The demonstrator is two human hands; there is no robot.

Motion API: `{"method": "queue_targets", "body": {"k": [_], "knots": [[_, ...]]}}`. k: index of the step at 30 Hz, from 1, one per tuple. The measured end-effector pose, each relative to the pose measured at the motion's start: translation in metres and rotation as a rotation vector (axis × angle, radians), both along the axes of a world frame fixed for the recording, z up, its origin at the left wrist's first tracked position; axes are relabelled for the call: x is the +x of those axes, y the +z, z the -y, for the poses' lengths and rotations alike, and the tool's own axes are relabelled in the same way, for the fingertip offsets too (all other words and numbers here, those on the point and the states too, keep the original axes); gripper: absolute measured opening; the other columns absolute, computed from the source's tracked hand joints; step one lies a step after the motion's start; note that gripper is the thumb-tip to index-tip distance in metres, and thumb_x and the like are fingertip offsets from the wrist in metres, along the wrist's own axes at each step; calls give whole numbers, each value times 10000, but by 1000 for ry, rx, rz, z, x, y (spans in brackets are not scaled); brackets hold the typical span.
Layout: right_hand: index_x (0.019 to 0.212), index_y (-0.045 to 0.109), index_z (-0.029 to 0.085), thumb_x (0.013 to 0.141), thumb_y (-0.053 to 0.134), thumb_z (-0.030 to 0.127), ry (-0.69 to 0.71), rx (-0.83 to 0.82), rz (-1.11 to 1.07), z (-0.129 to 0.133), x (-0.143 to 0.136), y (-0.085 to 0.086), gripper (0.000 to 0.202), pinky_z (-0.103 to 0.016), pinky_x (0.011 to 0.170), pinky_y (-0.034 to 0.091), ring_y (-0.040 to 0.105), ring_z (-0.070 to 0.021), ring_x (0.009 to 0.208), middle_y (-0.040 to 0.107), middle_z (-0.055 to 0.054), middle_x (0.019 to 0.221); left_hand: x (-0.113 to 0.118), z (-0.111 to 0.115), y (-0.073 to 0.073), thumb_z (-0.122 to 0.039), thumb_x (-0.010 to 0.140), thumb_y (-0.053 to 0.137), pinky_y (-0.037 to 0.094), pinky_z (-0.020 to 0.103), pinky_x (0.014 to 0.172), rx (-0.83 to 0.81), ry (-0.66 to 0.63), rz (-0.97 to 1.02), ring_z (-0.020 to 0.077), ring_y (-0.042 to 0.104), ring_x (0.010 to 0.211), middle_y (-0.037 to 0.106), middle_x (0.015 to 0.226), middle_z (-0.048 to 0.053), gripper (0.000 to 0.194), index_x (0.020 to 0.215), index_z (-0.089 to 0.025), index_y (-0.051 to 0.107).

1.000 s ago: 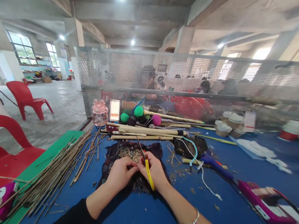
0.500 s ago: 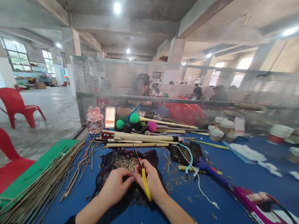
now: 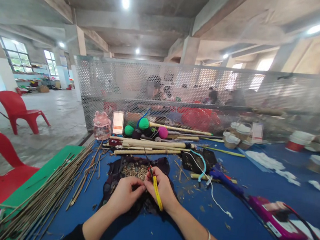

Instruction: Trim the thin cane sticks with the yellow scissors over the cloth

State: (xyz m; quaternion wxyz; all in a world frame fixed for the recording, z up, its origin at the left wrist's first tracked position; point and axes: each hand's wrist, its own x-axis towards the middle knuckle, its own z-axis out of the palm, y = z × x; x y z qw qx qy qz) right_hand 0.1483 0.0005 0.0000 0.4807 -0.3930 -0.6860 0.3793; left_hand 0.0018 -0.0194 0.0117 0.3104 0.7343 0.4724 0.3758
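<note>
Over a dark cloth [image 3: 112, 169] bearing a heap of small chopped pieces [image 3: 135, 170], my two hands meet fingertip to fingertip. My right hand [image 3: 162, 190], with a silver bangle on the wrist, is closed round yellow-handled scissors [image 3: 157, 193], whose blades point up and to the left. The fingers of my left hand [image 3: 126, 195] are pinched together beside the right fingertips; whatever lies between them is too small to make out. Thin brown stems [image 3: 45, 195] lie bundled to the left of the cloth.
Thicker sticks [image 3: 153, 147], green and pink balls [image 3: 144, 123] and a pink bottle [image 3: 102, 126] stand behind the cloth. A glue gun [image 3: 228, 181], power strip [image 3: 278, 222] and cups [image 3: 297, 141] are at right. People sit beyond a perforated metal screen [image 3: 117, 82].
The view has shifted slightly. Both hands stay nearly in place over the cloth, with the scissors still in my right hand.
</note>
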Motion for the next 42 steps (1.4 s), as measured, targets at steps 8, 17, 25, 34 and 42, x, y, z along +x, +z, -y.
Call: {"method": "queue_targets", "body": {"k": [8, 17, 25, 34, 42], "knots": [[885, 458, 195, 687, 603, 297, -23, -74, 31, 0, -1, -1, 266, -202, 588, 433, 528, -109, 667, 549, 19, 741, -5, -7, -2, -353, 721, 526, 422, 259, 663, 25, 210, 133, 164, 581, 689, 674, 746, 42, 246, 753, -164, 680], [960, 494, 185, 643, 643, 384, -57, 5, 401, 4, 3, 3, 402, -268, 694, 413, 518, -148, 776, 570, -31, 905, -9, -12, -4, -344, 728, 525, 440, 243, 639, 27, 309, 336, 159, 579, 694, 670, 746, 40, 265, 838, -151, 670], [977, 487, 175, 638, 649, 391, -47, 71, 421, 5, 0, 2, 434, -272, 703, 397, 498, -152, 785, 558, -32, 902, -7, -9, -2, -305, 735, 512, 415, 200, 538, 7, 207, 380, 118, 522, 584, 637, 685, 25, 242, 812, -137, 669], [955, 483, 185, 636, 647, 341, -70, 87, 447, 5, 0, -1, 392, -269, 676, 390, 492, -147, 747, 541, -18, 860, -6, -7, -3, -320, 756, 488, 401, 199, 552, 29, 215, 371, 109, 492, 578, 613, 657, 17, 256, 781, -125, 652], [922, 427, 201, 676, 612, 367, -109, 68, 512, 8, -2, -5, 349, -249, 639, 373, 536, -160, 743, 561, -27, 840, -3, 0, 2, -288, 784, 452, 401, 203, 582, 142, 240, 272, 114, 509, 607, 614, 671, 16, 243, 767, -144, 647]]}}
